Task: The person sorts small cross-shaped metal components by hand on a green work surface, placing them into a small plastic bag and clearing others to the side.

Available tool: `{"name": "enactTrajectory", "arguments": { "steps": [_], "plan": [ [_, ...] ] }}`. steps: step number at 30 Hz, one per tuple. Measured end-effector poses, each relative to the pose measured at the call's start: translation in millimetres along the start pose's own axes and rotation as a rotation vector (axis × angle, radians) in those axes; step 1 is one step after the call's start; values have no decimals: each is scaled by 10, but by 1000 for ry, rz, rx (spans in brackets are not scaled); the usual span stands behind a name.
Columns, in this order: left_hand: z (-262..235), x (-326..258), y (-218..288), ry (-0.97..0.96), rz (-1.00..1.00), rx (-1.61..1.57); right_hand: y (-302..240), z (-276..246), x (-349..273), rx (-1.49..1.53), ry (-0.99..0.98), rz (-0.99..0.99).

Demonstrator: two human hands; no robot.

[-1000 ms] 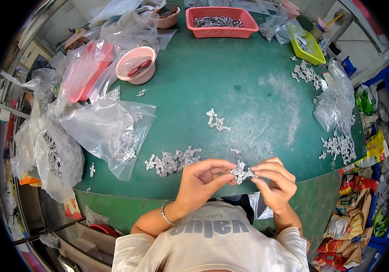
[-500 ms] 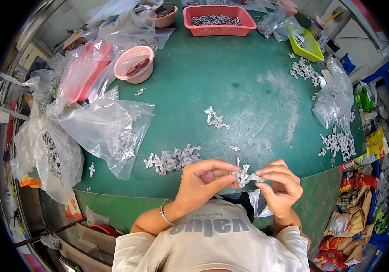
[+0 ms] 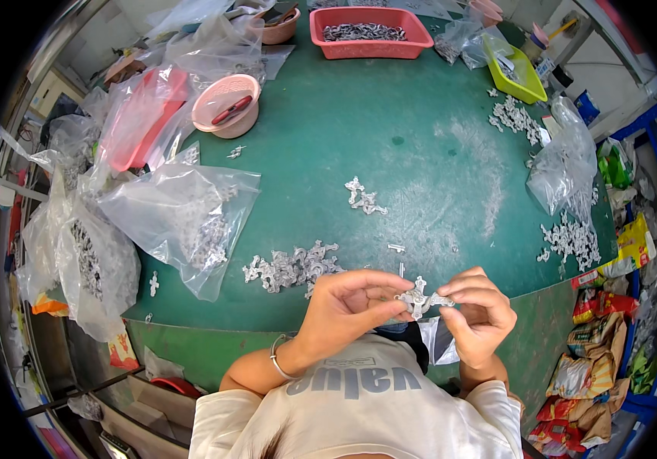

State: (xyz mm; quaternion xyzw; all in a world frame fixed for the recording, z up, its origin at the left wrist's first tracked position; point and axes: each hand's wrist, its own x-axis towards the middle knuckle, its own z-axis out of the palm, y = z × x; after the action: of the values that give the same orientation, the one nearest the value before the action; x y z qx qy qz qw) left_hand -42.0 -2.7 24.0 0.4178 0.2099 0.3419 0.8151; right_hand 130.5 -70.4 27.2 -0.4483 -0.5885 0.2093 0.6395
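Note:
Between my two hands, just above the near edge of the green table, is a small silvery metal part [image 3: 418,299] with several arms. My left hand [image 3: 351,300] pinches its left end between thumb and fingers. At its right end, the thumb and fingertips of my right hand [image 3: 479,312] grip it too. A pile of similar metal parts [image 3: 290,268] lies beyond my left hand. A smaller cluster of parts [image 3: 363,197] sits farther off near the table's middle. Two small thin metal pieces lie just beyond my hands, one of them a short bar [image 3: 396,248].
Clear plastic bags of parts [image 3: 190,214] cover the table's left side, beside a pink bowl [image 3: 226,107] holding a red-handled tool. A red tray of parts [image 3: 372,47] stands at the far edge. A yellow-green tray [image 3: 523,76] and heaps of parts [image 3: 573,243] line the right.
Both hands have shifted slightly to the right with the metal part. The part looks turned a little, and its upper arm now points more upright.

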Motion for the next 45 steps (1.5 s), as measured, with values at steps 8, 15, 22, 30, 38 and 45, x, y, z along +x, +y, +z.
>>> {"name": "enactTrajectory", "arguments": {
  "steps": [8, 15, 22, 30, 38, 45],
  "plan": [
    [-3, 0, -18, -44, 78, -2, -5, 22, -22, 11, 40, 58],
    [-6, -6, -26, -51, 112, 15, 12, 43, -38, 41, 57, 68],
    [-30, 1, 10, -84, 131, 99, 19, 39, -33, 74, 34, 98],
    [-1, 20, 23, 52, -64, 70, -13, 72, -89, 393, 66, 423],
    [-27, 15, 9, 25, -99, -31, 0, 93, -84, 496, 40, 394],
    [-90, 59, -70, -9, -128, -83, 77, 37, -131, 494, 35, 519]
  ]
}}
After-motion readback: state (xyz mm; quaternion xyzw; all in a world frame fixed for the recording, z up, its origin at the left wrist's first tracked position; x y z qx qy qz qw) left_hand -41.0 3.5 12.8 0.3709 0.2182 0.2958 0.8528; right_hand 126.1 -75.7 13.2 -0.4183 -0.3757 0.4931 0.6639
